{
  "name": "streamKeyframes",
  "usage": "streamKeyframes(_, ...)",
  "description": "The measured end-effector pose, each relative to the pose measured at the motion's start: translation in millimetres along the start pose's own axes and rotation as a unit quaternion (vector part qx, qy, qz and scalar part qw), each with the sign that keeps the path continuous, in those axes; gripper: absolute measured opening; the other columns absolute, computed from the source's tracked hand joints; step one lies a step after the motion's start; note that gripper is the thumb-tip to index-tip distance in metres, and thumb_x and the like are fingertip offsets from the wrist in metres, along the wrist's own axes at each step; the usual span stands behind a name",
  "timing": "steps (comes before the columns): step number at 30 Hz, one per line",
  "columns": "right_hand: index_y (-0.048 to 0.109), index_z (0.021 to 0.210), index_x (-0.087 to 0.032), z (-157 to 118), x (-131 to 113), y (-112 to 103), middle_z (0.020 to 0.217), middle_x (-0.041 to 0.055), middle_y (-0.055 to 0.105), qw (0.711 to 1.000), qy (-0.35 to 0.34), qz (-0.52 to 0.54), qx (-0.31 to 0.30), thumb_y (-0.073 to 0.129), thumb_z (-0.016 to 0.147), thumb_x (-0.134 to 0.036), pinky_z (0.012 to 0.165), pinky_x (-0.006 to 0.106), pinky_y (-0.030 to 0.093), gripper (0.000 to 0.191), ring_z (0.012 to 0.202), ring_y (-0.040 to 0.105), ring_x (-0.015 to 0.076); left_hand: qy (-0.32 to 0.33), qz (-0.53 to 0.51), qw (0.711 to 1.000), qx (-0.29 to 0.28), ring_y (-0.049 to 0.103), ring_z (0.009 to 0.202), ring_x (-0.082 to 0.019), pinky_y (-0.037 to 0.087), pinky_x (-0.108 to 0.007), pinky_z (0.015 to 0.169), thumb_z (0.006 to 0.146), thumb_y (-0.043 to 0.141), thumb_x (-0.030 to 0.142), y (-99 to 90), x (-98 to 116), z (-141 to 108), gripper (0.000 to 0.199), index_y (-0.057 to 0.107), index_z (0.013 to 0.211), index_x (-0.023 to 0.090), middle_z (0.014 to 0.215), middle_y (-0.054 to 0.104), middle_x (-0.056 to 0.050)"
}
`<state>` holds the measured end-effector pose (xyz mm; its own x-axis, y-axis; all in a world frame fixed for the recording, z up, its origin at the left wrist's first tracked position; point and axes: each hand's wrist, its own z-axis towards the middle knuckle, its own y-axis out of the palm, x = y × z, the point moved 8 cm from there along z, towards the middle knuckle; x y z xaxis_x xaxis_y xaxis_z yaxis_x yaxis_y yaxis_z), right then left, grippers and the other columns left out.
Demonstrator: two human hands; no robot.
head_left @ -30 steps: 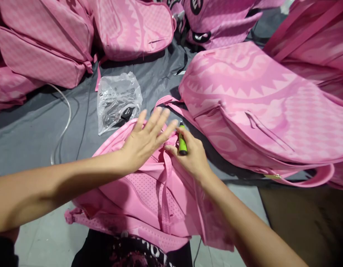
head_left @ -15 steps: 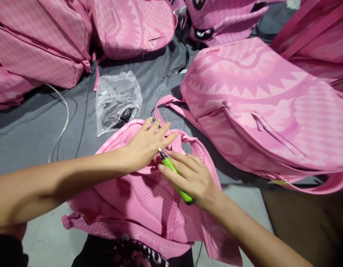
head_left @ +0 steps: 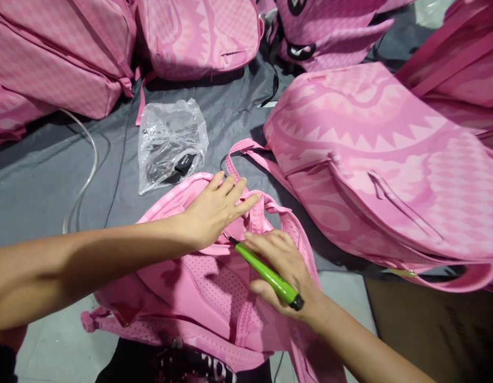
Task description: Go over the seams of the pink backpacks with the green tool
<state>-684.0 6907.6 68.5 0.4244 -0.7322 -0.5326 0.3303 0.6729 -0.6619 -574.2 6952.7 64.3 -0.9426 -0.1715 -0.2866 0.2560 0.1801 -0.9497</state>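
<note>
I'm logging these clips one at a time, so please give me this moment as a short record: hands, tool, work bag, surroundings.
Left hand: fingers spread, laid over the upper part of a pink backpack
Right hand: holds a slim green tool
Tool direction: toward the left hand; contact with the backpack unclear
Work bag: dotted panel facing up
Beyond: clear plastic bag, dark contents
To the right: another backpack, toothed print

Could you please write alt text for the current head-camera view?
The right hand holds a slim green tool over a pink backpack, the left hand spread near the tool's tip. Beyond, a clear plastic bag and more pink backpacks rest on gray sheeting.
</note>
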Motion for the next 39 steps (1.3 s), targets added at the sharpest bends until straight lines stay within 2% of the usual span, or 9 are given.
streamKeyframes(4,0.059,0.109,-0.019,9.9,9.4,-4.0,0.095,0.0067,0.069,0.998,0.047,0.014,-0.025,0.063,0.090,-0.030,0.079,0.038,0.048,0.022,0.085,0.063,0.0207,-0.015,0.010,1.000,0.005,0.037,0.138,-0.038,0.024,-0.053,0.114,0.088,0.061,0.032,-1.9,-0.4,-2.0,0.076,0.025,0.154,0.019,0.155,0.036,-0.019)
streamKeyframes(7,0.063,0.111,-0.018,24.0,6.6,3.4,0.102,0.0080,0.071,0.992,0.045,0.060,-0.103,0.064,0.091,-0.026,0.084,0.038,0.051,0.022,0.094,0.064,0.0208,-0.039,0.006,0.999,-0.006,0.032,0.141,-0.039,0.023,-0.057,0.112,0.089,0.057,0.029,-5.4,-2.8,-1.6,0.071,0.027,0.153,0.023,0.156,0.035,-0.017)
streamKeyframes(10,0.068,0.109,-0.017,32.2,9.2,9.6,0.104,0.0083,0.073,0.976,0.082,0.087,-0.183,0.063,0.092,-0.027,0.088,0.039,0.052,0.021,0.096,0.066,0.0208,-0.056,0.013,0.998,-0.024,0.048,0.125,-0.037,0.031,-0.055,0.105,0.089,0.058,0.028,-6.9,-5.0,2.0,0.071,0.028,0.153,0.025,0.145,0.047,-0.017)
streamKeyframes(12,0.069,0.109,-0.018,32.2,10.9,9.3,0.102,0.0077,0.073,0.969,0.102,0.083,-0.209,0.059,0.092,-0.022,0.090,0.039,0.052,0.020,0.095,0.066,0.0201,-0.049,0.018,0.998,-0.032,0.054,0.112,-0.035,0.035,-0.052,0.098,0.090,0.057,0.029,-7.4,-5.2,5.3,0.070,0.027,0.154,0.025,0.134,0.054,-0.016)
streamKeyframes(15,0.068,0.113,-0.017,28.2,10.0,3.9,0.103,0.0092,0.072,0.972,0.104,0.066,-0.202,0.054,0.093,-0.017,0.087,0.039,0.053,0.024,0.094,0.065,0.0202,-0.029,0.016,0.999,-0.040,0.055,0.107,-0.034,0.037,-0.048,0.093,0.091,0.056,0.029,-8.7,-6.3,8.9,0.069,0.028,0.153,0.025,0.125,0.059,-0.015)
streamKeyframes(21,0.066,0.118,-0.015,22.4,5.0,2.8,0.108,0.0099,0.072,0.979,0.077,0.034,-0.187,0.054,0.094,-0.018,0.087,0.042,0.052,0.027,0.098,0.065,0.0217,-0.007,-0.021,0.998,-0.060,0.054,0.109,-0.033,0.036,-0.045,0.089,0.087,0.057,0.021,-11.2,-11.3,9.9,0.070,0.031,0.152,0.024,0.125,0.060,-0.013)
streamKeyframes(28,0.066,0.120,-0.011,22.9,-6.8,6.3,0.113,0.0120,0.071,0.979,0.033,-0.064,-0.191,0.053,0.088,-0.007,0.079,0.044,0.050,0.034,0.094,0.063,0.0260,-0.014,-0.036,0.998,-0.042,0.052,0.110,-0.035,0.034,-0.047,0.092,0.079,0.069,0.029,-8.2,-12.4,9.1,0.083,0.029,0.152,0.025,0.131,0.057,-0.013)
streamKeyframes(34,0.065,0.121,-0.012,21.5,-5.3,5.7,0.115,0.0118,0.071,0.981,0.042,-0.035,-0.185,0.053,0.088,-0.007,0.082,0.043,0.048,0.035,0.099,0.063,0.0254,-0.014,-0.034,0.998,-0.052,0.053,0.111,-0.035,0.034,-0.048,0.092,0.085,0.063,0.027,-9.1,-11.9,11.3,0.075,0.029,0.152,0.022,0.128,0.059,-0.014)
streamKeyframes(39,0.064,0.121,-0.014,30.0,-4.2,11.7,0.115,0.0103,0.071,0.981,0.054,-0.023,-0.186,0.053,0.093,-0.013,0.085,0.043,0.045,0.030,0.102,0.061,0.0246,0.005,-0.041,0.996,-0.083,0.052,0.112,-0.035,0.034,-0.047,0.092,0.083,0.067,0.029,-11.5,-11.9,11.4,0.079,0.029,0.152,0.020,0.129,0.059,-0.016)
